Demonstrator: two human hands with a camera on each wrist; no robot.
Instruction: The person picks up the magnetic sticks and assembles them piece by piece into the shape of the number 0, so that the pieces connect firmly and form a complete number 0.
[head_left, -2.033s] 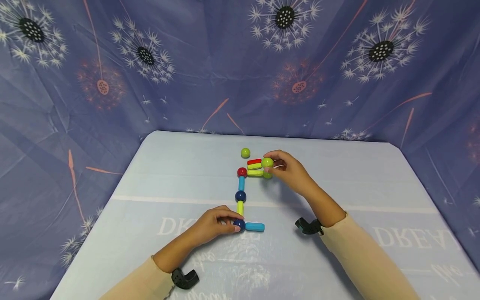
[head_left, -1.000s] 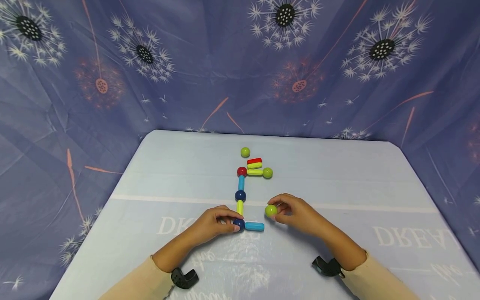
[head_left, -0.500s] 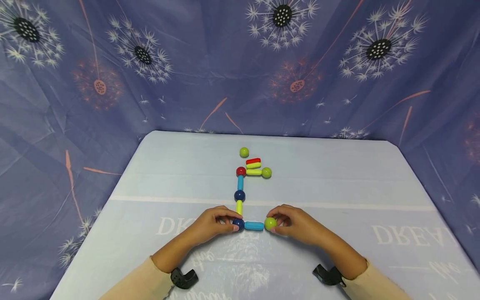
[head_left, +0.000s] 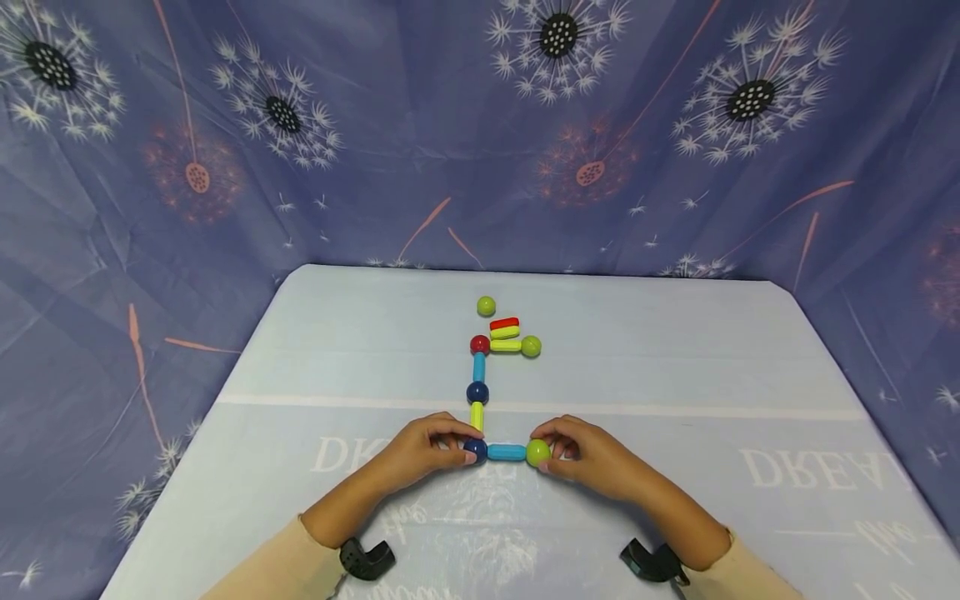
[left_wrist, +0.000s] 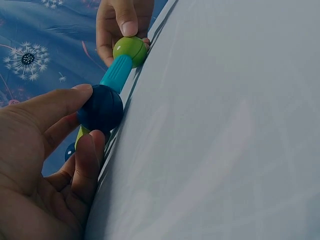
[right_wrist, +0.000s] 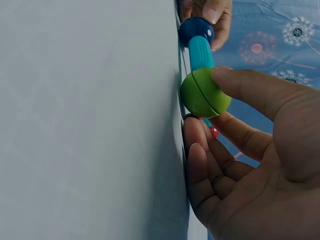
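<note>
My left hand [head_left: 431, 444] pinches a dark blue ball [left_wrist: 102, 107] at the near corner of a chain of balls and rods. My right hand [head_left: 588, 454] pinches a green ball [right_wrist: 204, 94] between thumb and fingers. A light blue rod [head_left: 507, 452] spans from the dark blue ball to this green ball, meeting both. Away from the left hand runs a yellow rod [head_left: 477, 416], then a second dark blue ball [head_left: 477, 392], another light blue rod [head_left: 478, 367] and a red ball [head_left: 480, 344]. From the red ball a yellow-green rod [head_left: 506, 346] reaches right to another green ball [head_left: 531, 347].
Behind the chain lie a loose red rod [head_left: 504, 322] and a yellow rod [head_left: 505, 332] side by side. A loose green ball [head_left: 486, 306] sits farther back on the pale cloth-covered table [head_left: 675, 350]. A blue patterned curtain [head_left: 420, 133] hangs behind.
My right hand has brought a green ball from the back of the table toward me and set it against the light blue rod's right end. The left hand has stayed on the dark blue ball.
</note>
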